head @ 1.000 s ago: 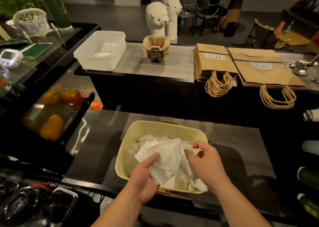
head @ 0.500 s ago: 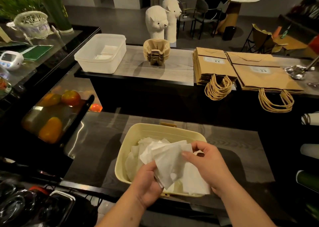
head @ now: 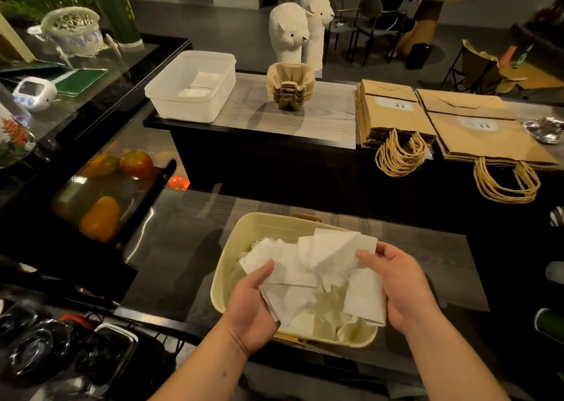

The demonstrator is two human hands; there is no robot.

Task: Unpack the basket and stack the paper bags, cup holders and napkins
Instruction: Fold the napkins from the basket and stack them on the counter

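A cream basket (head: 244, 236) sits on the near counter, with loose white napkins (head: 329, 309) inside. My left hand (head: 253, 306) grips a bunch of white napkins (head: 293, 266) from the left, above the basket. My right hand (head: 399, 281) holds the same bunch at its right side, thumb on a folded napkin. On the raised counter behind stand a stack of brown cup holders (head: 290, 85) and two piles of brown paper bags (head: 393, 114), (head: 482, 129) with rope handles hanging over the edge. A white plastic tub (head: 189, 86) there holds a few folded napkins.
Two white alpaca figures (head: 290, 31) stand behind the cup holders. A glass display case with fruit (head: 103, 187) lies to the left. A metal dish (head: 546, 129) sits at the far right. Dark cups and a tray (head: 61, 352) are below left.
The napkin bunch has been flattened and spread wider between both hands, and my right hand has shifted to the right edge of it.
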